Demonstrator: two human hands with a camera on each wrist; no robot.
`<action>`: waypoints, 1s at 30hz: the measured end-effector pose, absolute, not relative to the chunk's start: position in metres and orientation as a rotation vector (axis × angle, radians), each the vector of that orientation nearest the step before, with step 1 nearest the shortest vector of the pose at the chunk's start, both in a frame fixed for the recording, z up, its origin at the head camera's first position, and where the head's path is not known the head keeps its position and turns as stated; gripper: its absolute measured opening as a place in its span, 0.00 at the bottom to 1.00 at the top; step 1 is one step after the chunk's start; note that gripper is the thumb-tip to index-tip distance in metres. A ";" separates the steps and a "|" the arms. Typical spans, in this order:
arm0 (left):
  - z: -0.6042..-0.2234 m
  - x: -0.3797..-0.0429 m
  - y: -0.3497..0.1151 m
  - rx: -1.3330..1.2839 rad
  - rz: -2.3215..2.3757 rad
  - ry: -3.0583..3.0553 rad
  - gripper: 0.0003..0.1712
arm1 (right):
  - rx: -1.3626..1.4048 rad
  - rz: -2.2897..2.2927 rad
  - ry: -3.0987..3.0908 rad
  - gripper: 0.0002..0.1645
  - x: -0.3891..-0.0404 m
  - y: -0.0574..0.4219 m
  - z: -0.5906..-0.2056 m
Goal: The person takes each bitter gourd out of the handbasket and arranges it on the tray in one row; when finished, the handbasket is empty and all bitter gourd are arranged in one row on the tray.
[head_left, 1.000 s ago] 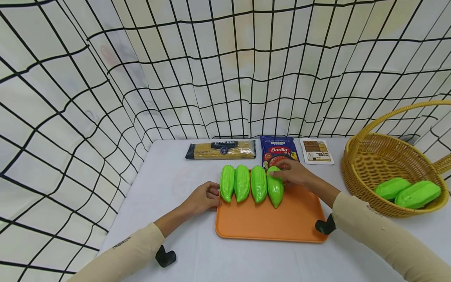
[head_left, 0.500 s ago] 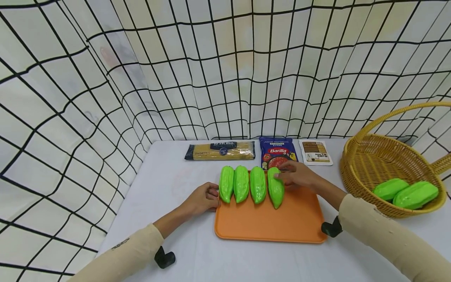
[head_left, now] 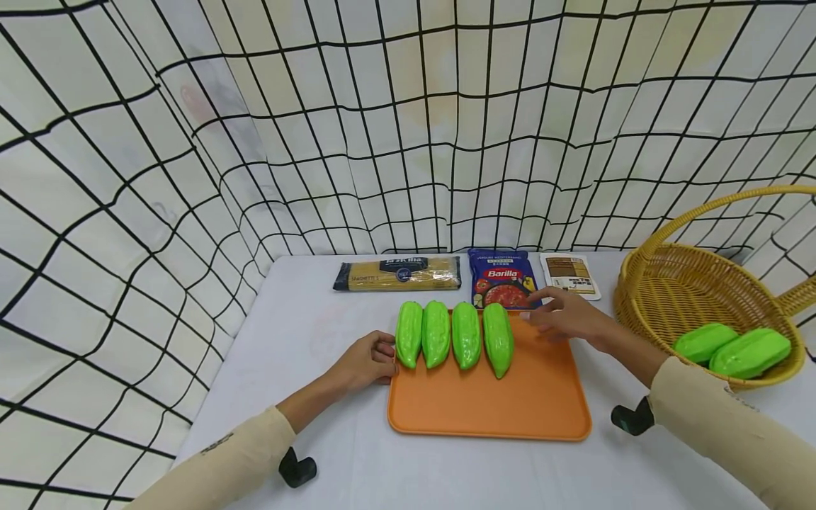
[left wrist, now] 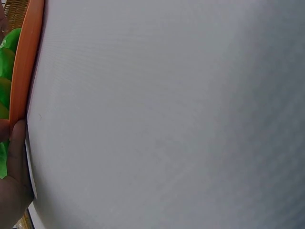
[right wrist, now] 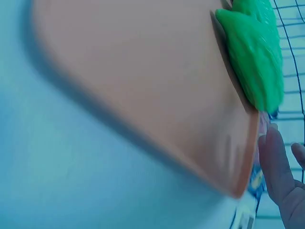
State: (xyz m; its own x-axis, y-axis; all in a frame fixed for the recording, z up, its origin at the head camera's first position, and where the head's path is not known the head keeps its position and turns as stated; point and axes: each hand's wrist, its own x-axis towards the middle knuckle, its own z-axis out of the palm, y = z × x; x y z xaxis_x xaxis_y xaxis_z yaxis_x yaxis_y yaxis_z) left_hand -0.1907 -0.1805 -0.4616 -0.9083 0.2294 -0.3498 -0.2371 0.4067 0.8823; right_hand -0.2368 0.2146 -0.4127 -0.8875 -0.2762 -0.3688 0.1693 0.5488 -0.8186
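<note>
Several bright green, bumpy, tapered bitter melons [head_left: 466, 336] lie side by side along the back half of an orange tray [head_left: 491, 407]. My left hand [head_left: 366, 360] grips the tray's left rim, beside the leftmost melon; in the left wrist view its thumb and finger pinch the rim [left wrist: 26, 62]. My right hand [head_left: 566, 316] hovers over the tray's back right corner, with nothing in its fingers. It is apart from the rightmost melon [head_left: 498, 340], whose bumpy side [right wrist: 255, 59] shows in the right wrist view.
A wicker basket [head_left: 627, 312] with an arched handle stands at the right, two green melons [head_left: 749, 352] inside. Behind the tray lie a spaghetti pack [head_left: 421, 275], a blue Barilla pouch [head_left: 500, 273] and a brown-and-white packet [head_left: 569, 275]. Black netting [head_left: 452, 145] hangs behind the table.
My right hand has let go of the rightmost bitter melon and moved right, away from it. That melon now lies straighter beside the others. The left hand keeps its place at the tray rim.
</note>
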 end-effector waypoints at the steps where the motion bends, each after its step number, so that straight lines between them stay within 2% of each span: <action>1: -0.461 -0.191 -0.180 -0.006 1.511 2.251 0.34 | -0.082 -1.304 2.332 0.47 -0.235 0.219 -0.410; 11: -0.463 -0.190 -0.180 -0.003 1.509 2.259 0.34 | -0.092 -1.268 2.435 0.48 -0.220 0.273 -0.387; 24: -0.465 -0.191 -0.182 0.001 1.515 2.245 0.34 | -0.222 -1.145 2.568 0.36 -0.200 0.345 -0.370; 30: -0.463 -0.190 -0.181 0.006 1.519 2.248 0.34 | -0.184 -1.061 2.607 0.39 -0.204 0.371 -0.366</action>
State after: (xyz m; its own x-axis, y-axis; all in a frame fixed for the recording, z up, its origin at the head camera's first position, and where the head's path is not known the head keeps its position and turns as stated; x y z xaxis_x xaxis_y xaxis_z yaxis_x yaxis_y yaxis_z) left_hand -0.1904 -0.1807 -0.4630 -0.9095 0.2361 -0.3421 -0.2293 0.4014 0.8868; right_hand -0.2041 0.3708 -0.3661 -0.9405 -0.2365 -0.2441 0.0012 0.7160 -0.6981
